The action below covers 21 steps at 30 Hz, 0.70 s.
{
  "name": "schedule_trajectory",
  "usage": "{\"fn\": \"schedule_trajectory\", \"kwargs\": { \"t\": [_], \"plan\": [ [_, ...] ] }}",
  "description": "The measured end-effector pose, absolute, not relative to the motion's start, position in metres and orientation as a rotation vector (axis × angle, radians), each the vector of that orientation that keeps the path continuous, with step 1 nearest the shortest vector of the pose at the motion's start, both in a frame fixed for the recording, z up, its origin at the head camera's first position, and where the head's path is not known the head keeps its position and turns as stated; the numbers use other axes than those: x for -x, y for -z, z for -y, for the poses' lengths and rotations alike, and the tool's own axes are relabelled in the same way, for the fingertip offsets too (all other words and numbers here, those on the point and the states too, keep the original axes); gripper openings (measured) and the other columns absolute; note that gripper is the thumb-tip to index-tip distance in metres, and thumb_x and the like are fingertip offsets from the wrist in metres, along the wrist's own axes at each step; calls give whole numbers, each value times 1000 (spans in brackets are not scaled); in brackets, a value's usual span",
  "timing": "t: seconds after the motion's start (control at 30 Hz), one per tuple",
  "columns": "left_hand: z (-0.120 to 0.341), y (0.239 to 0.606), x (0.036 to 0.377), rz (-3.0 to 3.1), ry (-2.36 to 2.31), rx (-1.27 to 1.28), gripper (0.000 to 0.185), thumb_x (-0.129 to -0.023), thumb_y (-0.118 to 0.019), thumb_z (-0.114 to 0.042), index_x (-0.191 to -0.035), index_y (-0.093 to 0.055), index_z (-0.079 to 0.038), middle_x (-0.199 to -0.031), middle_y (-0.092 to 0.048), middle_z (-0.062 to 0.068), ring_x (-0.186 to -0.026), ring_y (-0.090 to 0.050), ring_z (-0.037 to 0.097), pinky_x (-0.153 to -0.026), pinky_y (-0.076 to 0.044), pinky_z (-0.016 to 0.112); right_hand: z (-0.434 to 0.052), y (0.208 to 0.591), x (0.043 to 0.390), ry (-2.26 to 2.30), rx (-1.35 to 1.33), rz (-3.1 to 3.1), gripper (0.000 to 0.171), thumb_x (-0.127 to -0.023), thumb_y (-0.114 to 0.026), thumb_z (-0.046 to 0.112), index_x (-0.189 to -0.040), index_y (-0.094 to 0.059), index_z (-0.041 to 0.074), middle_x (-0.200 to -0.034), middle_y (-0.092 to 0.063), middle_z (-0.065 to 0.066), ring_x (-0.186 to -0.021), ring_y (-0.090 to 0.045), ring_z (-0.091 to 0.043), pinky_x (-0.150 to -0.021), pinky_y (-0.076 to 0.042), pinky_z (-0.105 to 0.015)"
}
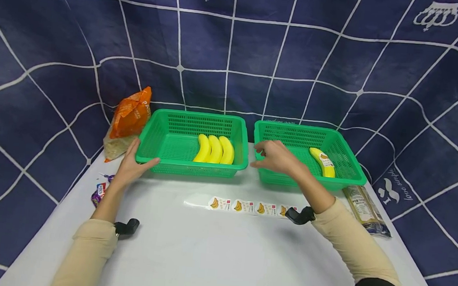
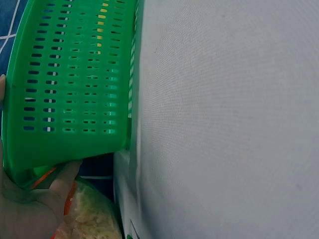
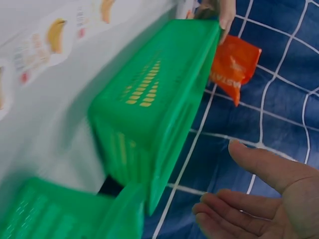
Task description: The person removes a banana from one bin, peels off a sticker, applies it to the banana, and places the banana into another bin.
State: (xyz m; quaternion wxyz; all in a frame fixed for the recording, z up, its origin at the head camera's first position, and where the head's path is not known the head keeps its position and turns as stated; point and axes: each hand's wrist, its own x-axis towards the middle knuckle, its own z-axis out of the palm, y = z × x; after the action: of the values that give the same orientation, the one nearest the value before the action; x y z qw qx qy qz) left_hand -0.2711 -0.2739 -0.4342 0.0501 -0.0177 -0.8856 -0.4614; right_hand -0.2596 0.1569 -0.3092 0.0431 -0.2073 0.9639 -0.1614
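Observation:
At the near left corner of the left green basket (image 1: 194,169), my left hand (image 1: 129,166) grips the rim, its thumb along the front and its fingers at the end wall. Three yellow bananas (image 1: 214,150) lie side by side in that basket. The left wrist view shows the basket wall (image 2: 75,99) close up, with a finger under its rim. My right hand (image 1: 278,158) hovers over the near left corner of the right green basket (image 1: 303,180). Nothing is in its loosely bent fingers (image 3: 264,164). One banana (image 1: 322,162) with a white label lies in that basket.
A strip of banana stickers (image 1: 244,206) lies on the white table (image 1: 219,255) before the baskets. An orange-topped bag (image 1: 131,116) stands left of them, with small purple packets (image 1: 98,194) nearer. A flat clear package (image 1: 364,209) lies at the right edge.

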Motion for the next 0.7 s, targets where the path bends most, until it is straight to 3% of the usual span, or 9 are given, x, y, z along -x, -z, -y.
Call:
{"fn": "schedule_trajectory", "kwargs": {
  "t": [0.27, 0.33, 0.5, 0.57, 0.7],
  "plan": [
    [272, 436, 272, 2669, 1438, 41, 108, -85, -71, -46, -158, 1, -12, -166, 8, 7, -151, 0, 39, -119, -10, 64, -117, 299, 290, 553, 694, -2875, 58, -83, -77, 31, -131, -61, 4, -126, -67, -13, -113, -64, -28, -96, -52, -40],
    [273, 436, 270, 2663, 1448, 39, 109, -85, -72, -46, -158, 2, -13, -166, 8, 6, -151, 0, 39, -118, -10, 65, -108, 301, 301, 563, 714, -2872, 40, -83, -77, 31, -110, -69, 2, -104, -70, -10, -100, -65, -26, -88, -53, -34],
    [274, 440, 266, 2650, 1479, 21, 108, -85, -72, -45, -158, 3, -15, -166, 9, 4, -151, 0, 39, -118, -10, 65, -88, 311, 332, 556, 683, -2835, 42, -84, -76, 35, -110, -68, 3, -103, -69, -9, -104, -62, -24, -96, -50, -35],
    [273, 440, 266, 2648, 1485, 20, 108, -86, -71, -44, -158, 3, -15, -166, 9, 4, -151, 0, 39, -118, -10, 65, -84, 313, 343, 563, 648, -2814, 59, -84, -76, 36, -131, -61, 4, -129, -65, -11, -120, -59, -26, -105, -46, -40],
    [269, 437, 270, 2649, 1483, 25, 108, -85, -73, -43, -158, 1, -14, -166, 7, 6, -152, -1, 37, -120, -10, 62, -76, 314, 362, 549, 599, -2791, 57, -85, -75, 35, -131, -61, 4, -139, -58, -11, -128, -54, -28, -109, -44, -41]
  ]
}}
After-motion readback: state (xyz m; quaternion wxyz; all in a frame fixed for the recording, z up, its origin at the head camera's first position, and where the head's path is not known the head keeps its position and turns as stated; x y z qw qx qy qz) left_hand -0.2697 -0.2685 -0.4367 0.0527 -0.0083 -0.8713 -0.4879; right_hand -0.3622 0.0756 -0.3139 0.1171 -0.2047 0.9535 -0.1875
